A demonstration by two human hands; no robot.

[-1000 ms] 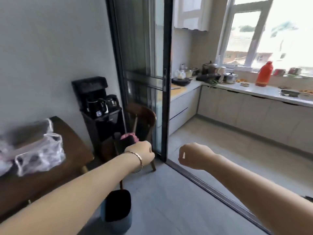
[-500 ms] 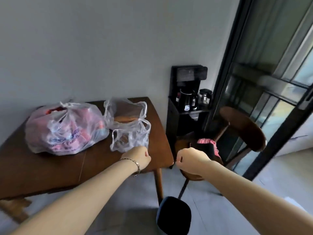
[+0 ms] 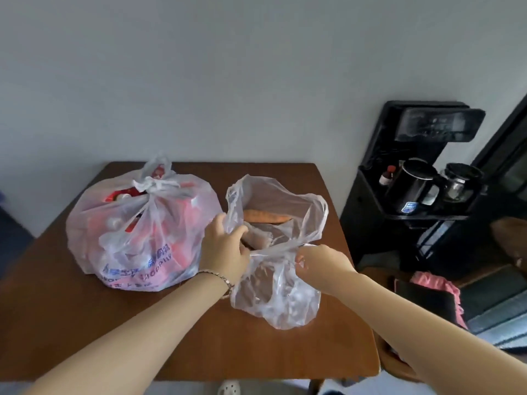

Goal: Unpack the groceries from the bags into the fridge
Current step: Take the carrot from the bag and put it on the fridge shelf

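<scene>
Crinkled clear plastic bag (image 3: 281, 292) sat on the smooth wooden table (image 3: 85, 332); left hand (image 3: 225, 249) and right hand (image 3: 320, 259) each pinched its thin rim, a carrot (image 3: 265, 216) inside.

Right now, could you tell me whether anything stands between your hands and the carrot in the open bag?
Nothing visible does. The left hand and right hand grip the clear bag at its rim, mouth pulled open, and the carrot lies uncovered inside. The tied bag sits off to the left.
</scene>
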